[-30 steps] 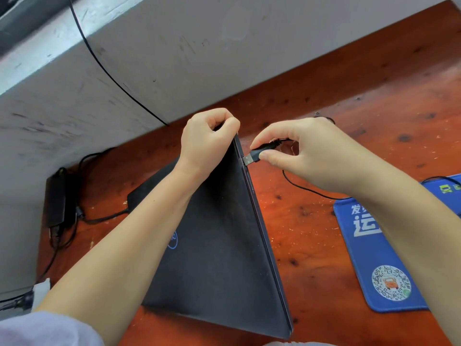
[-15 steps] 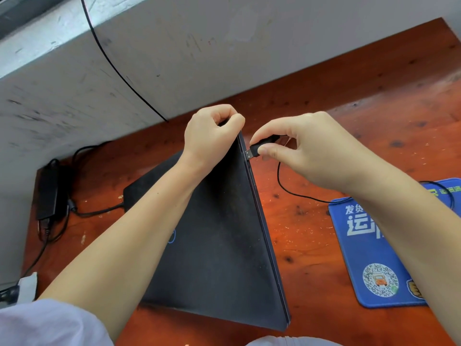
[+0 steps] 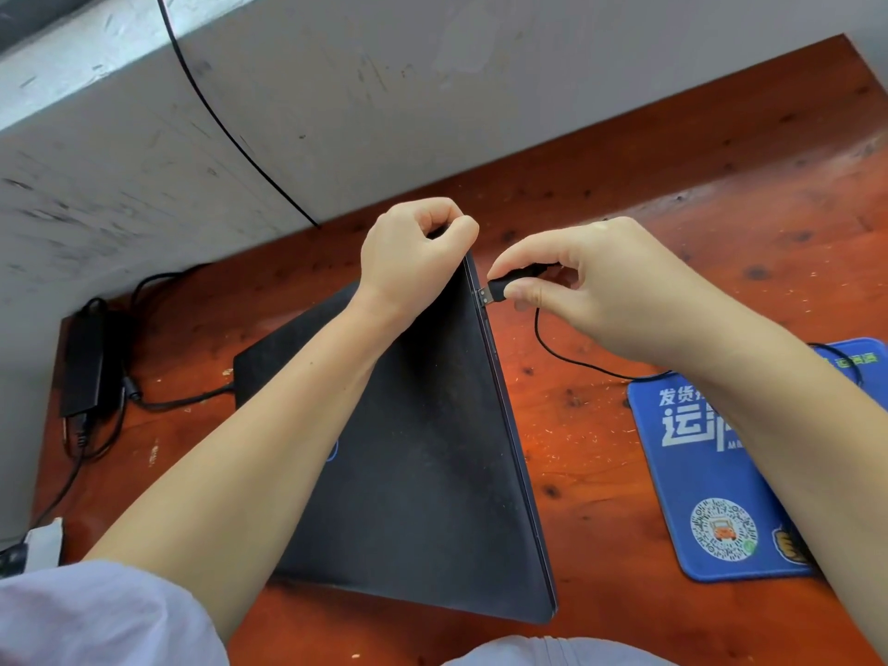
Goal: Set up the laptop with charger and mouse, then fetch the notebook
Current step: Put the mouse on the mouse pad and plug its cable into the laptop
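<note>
A closed black laptop (image 3: 432, 463) lies on the reddish wooden desk (image 3: 672, 223), its right side tilted up. My left hand (image 3: 413, 257) grips the laptop's raised far right corner. My right hand (image 3: 591, 286) pinches a black USB plug (image 3: 495, 293) whose metal tip touches the laptop's right edge. The plug's thin black cable (image 3: 567, 358) loops down to the blue mouse pad (image 3: 711, 473). The mouse is hidden behind my right arm. A black charger brick (image 3: 84, 362) lies at the far left, its cord (image 3: 182, 401) reaching the laptop's left side. No notebook is in view.
A grey wall (image 3: 432, 98) with a thin black wire (image 3: 216, 117) running down it borders the desk's far edge. A white object (image 3: 43, 540) sits at the desk's left edge. Bare wood lies to the right, beyond the mouse pad.
My right hand has brought the USB plug leftward until its tip meets the laptop's right edge. My left hand has kept its grip on the raised corner.
</note>
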